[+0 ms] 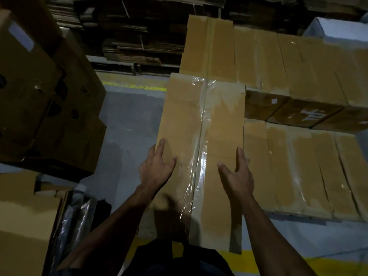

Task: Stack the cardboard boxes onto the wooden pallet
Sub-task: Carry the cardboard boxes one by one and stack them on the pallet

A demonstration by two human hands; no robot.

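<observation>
A long cardboard box (201, 120), sealed with clear tape down its middle, lies lengthwise in front of me. My left hand (156, 166) lies over its left top edge with straight fingers. My right hand (239, 176) lies flat along its right edge, thumb spread onto the top. To the right, a low row of taped boxes (310, 172) sits side by side, and a higher row (288, 64) stands behind it. The wooden pallet is hidden under the boxes.
Dark stacked cartons (45, 96) rise at the left. A pale box (22, 220) and a black plastic-wrapped bundle (75, 214) lie at the lower left. Flattened cardboard piles (139, 36) fill the back. The grey floor (131, 124) carries yellow lines (137, 86).
</observation>
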